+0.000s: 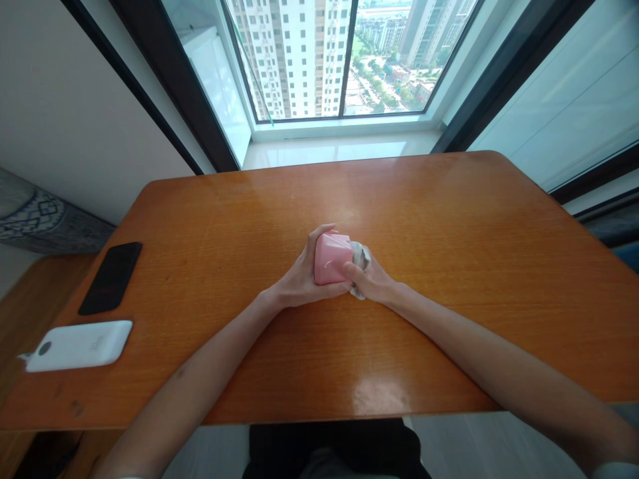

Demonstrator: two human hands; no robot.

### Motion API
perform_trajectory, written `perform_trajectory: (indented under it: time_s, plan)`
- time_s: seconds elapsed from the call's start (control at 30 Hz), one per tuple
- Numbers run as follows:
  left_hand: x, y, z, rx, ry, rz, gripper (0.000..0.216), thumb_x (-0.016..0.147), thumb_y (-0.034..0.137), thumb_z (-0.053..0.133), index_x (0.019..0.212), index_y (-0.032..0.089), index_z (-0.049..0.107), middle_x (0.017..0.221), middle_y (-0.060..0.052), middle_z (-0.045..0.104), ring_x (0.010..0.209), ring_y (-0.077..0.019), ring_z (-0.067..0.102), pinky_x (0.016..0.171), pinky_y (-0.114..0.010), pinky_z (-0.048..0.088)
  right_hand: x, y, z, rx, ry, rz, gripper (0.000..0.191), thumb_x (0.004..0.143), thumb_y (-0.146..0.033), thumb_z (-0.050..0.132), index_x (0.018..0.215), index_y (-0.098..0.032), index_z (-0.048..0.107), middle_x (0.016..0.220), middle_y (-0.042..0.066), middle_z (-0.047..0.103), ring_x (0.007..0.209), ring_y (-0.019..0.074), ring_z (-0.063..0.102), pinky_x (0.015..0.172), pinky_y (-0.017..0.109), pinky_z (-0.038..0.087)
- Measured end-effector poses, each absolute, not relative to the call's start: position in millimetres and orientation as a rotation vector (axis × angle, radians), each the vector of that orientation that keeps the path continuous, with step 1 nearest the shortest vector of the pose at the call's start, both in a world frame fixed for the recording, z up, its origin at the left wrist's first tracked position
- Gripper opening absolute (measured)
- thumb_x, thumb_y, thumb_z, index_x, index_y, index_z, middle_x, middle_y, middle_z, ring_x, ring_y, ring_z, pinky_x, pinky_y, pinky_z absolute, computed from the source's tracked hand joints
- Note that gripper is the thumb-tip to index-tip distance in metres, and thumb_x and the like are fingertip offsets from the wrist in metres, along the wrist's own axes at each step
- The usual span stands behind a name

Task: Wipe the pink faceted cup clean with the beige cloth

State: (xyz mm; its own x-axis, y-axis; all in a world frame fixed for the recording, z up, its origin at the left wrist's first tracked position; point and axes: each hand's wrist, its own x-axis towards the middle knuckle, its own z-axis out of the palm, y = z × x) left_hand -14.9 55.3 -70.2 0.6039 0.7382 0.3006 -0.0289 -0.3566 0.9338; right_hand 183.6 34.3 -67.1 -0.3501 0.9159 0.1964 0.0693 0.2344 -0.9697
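A small pink box-shaped thing (332, 256) with a glossy surface is held above the middle of the wooden table (449, 219). My left hand (302, 273) wraps round it from the left, with fingers along its far side and the thumb along its near side. On its right, my right hand (374, 279) presses a crumpled whitish cloth or tissue (359, 259) against the side, and the right thumb lies at the pink thing's near right corner. Much of the cloth is hidden by the right hand's fingers.
At the table's left lie a black phone (110, 278) and, nearer me, a white flat device (80, 346) with a round dark spot, maybe a power bank. Beyond the far edge is a window (344, 60) with a sill. A patterned grey cushion or fabric (50, 213) is at far left.
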Motion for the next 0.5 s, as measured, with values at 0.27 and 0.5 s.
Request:
perform_trajectory:
  time_s: [0.27,0.5]
  plan:
    - [-24,65,-73,1.389,0.507,0.881,0.096,0.080,0.050,0.089,0.161,0.030,0.041,0.146,-0.011,0.063,0.128,-0.0343,0.065,0.105,-0.043,0.055,176,23,-65,-0.944,-1.671,0.996,0.055,0.104,-0.066,0.053,0.071,-0.022,0.055,0.060,-0.002,0.052,0.054,0.0107,0.043,0.050,0.026,0.036]
    - [-22,69,-79,1.158,0.573,1.071,0.082,0.087,0.054,0.077,0.158,0.026,0.047,0.132,-0.008,0.073,0.122,-0.0309,0.070,0.107,-0.044,0.056,174,35,-76,-1.087,-0.954,0.725,0.045,0.101,-0.061,0.063,0.083,-0.020,0.068,0.076,0.000,0.067,0.070,0.0145,0.063,0.064,0.026,0.053]
